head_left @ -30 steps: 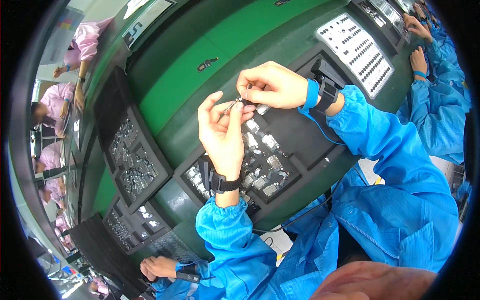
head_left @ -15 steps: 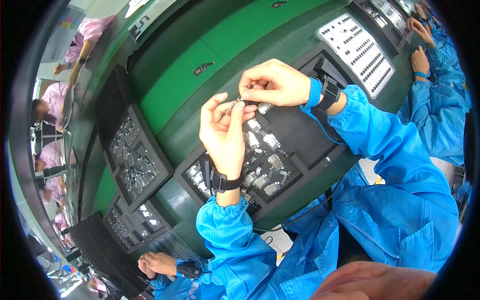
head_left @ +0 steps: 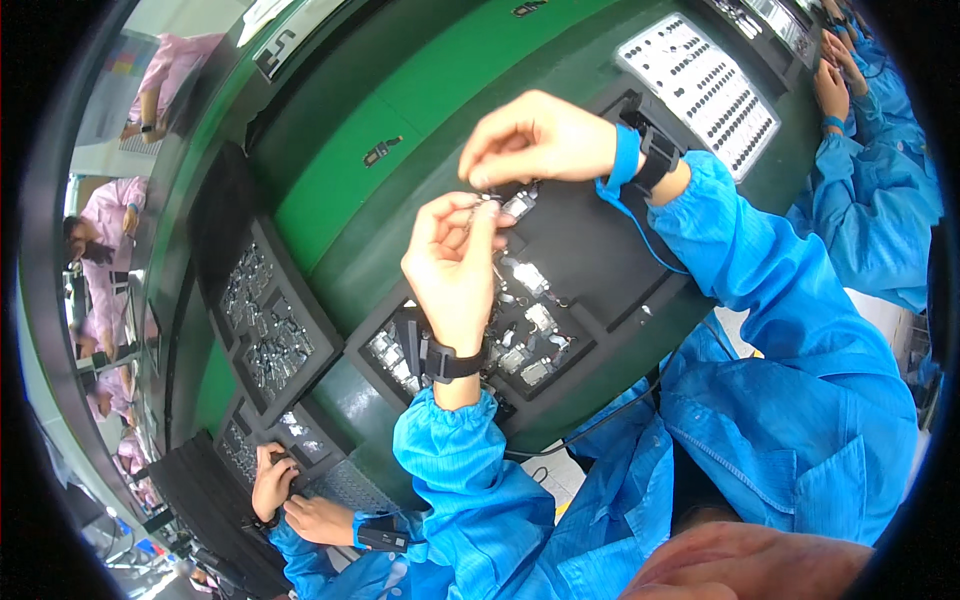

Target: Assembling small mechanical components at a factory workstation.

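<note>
While the left hand's point(head_left: 452, 258) grip pinched a small metallic part point(head_left: 486, 197) near the black tray's point(head_left: 585, 235) far edge, presumably for steadiness, the right hand point(head_left: 548, 142) curled just beside it; whether that grip held anything could not be told.

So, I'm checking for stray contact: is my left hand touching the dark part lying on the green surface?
Apart: the head view shows green surface between your left hand and the dark part.

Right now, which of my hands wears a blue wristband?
Your right hand, with a blue wristband beside its black strap; your left hand shows only a black strap.
</note>
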`<action>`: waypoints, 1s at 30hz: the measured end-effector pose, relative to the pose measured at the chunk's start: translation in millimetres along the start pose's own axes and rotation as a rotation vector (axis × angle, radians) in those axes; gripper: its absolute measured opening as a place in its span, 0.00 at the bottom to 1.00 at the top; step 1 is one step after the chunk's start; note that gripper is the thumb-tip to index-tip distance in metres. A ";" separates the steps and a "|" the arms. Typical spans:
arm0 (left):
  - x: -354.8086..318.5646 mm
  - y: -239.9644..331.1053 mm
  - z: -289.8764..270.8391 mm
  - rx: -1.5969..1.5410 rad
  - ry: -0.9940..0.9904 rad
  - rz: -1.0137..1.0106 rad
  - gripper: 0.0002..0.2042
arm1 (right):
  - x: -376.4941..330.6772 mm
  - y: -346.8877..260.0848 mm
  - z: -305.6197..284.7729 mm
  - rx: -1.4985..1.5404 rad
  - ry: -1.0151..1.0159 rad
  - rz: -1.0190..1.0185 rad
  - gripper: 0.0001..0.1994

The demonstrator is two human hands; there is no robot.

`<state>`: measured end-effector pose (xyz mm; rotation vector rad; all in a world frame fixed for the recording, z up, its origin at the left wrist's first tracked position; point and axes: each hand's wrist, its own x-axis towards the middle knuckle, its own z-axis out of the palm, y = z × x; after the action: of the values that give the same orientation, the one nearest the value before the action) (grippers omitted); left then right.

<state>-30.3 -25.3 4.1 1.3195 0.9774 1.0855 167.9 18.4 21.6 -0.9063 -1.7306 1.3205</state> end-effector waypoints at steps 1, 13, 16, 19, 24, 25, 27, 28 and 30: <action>-2.3 -2.4 2.4 0.164 -0.007 0.020 0.08 | -3.2 -7.5 -5.9 0.020 0.057 0.058 0.12; -14.6 -7.9 31.7 1.114 -0.131 0.586 0.10 | 2.0 20.7 -35.6 -0.161 0.358 0.006 0.11; -15.8 -5.9 32.1 1.143 -0.168 0.563 0.10 | 1.7 26.6 -37.8 -0.183 0.380 -0.016 0.12; -15.5 -7.4 28.3 1.152 -0.173 0.559 0.10 | 2.4 22.1 -35.4 -0.240 0.394 0.000 0.13; -13.1 -7.2 24.7 1.172 -0.152 0.591 0.08 | 4.6 24.2 -32.4 -0.284 0.416 -0.045 0.14; -12.5 -7.7 23.0 1.178 -0.156 0.595 0.08 | 5.0 21.8 -31.3 -0.300 0.411 -0.039 0.14; -12.0 -6.2 23.2 1.185 -0.147 0.588 0.08 | 5.3 23.4 -33.1 -0.313 0.412 -0.060 0.14; -12.2 -5.0 23.3 1.197 -0.149 0.598 0.08 | 5.8 25.6 -33.7 -0.328 0.408 -0.076 0.14; -13.4 -3.4 23.7 1.210 -0.152 0.580 0.08 | 5.6 29.4 -36.7 -0.305 0.435 -0.092 0.14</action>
<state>-10.3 -43.8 0.9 2.7496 1.2101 0.7306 200.5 45.3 0.1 -1.1696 -1.6214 0.7380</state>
